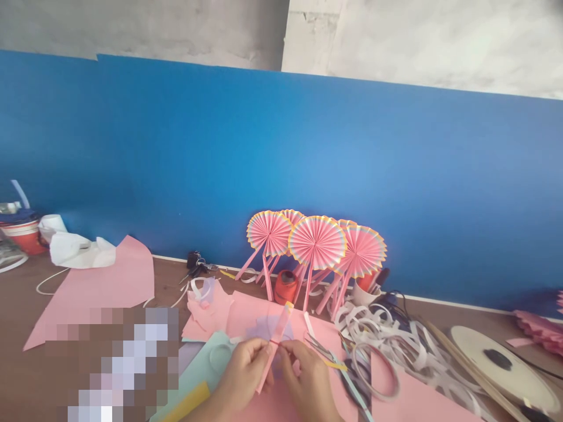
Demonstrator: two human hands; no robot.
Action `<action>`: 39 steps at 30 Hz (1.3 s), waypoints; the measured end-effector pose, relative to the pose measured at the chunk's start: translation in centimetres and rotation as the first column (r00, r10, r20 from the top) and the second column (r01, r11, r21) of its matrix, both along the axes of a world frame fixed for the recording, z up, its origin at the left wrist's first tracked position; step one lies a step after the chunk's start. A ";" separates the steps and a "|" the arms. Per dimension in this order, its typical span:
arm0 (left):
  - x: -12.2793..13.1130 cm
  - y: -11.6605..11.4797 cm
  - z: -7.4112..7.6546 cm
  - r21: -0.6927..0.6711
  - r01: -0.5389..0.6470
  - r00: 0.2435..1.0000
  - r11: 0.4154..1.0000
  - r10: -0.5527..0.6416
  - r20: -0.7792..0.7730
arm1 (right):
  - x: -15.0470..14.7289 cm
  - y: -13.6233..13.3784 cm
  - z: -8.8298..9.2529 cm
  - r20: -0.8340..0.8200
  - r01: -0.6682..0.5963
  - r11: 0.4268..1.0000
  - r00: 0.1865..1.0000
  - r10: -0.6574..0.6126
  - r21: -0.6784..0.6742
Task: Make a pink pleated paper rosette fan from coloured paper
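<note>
My left hand (241, 372) pinches a narrow folded pink paper strip (281, 324) with a yellow tip, holding it tilted above the pink sheets. A thin red band or thread crosses the strip near its middle. My right hand (310, 378) is closed at that spot, thumb and fingertips against the red thread and the strip's right edge; exactly what they grip is too small to make out. Behind the hands stand several round pleated pink paper fans (317, 243) with yellow-edged rims and folded legs. Scissors (323, 350) lie just right of my right hand.
Curled white strips (396, 334) and a tape roll (394, 381) lie to the right, before a round cream disc (501, 363). Light-blue paper (202, 357) is at the left. A red-orange object (285, 287) stands under the fans, against a blue wall panel (176, 146).
</note>
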State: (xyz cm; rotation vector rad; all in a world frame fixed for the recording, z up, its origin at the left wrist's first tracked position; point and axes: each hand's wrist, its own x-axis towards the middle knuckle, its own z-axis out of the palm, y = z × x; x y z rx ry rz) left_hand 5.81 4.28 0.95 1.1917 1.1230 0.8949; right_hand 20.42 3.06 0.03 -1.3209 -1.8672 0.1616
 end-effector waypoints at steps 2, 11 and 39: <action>-0.2 0.0 0.2 0.064 -0.042 0.998 0.997 0.044 -0.045 | 0.0 0.0 0.1 -0.031 0.004 1.000 1.000 -0.003 0.005; -0.5 -1.0 0.4 0.415 0.160 0.814 0.895 0.118 -0.568 | -0.2 -0.4 -0.1 0.138 -0.013 0.982 0.990 -0.014 0.190; -0.9 -0.8 -0.7 0.613 0.324 0.704 0.721 0.249 -0.665 | -0.2 -0.2 -0.3 0.097 0.044 0.977 0.993 -0.066 0.211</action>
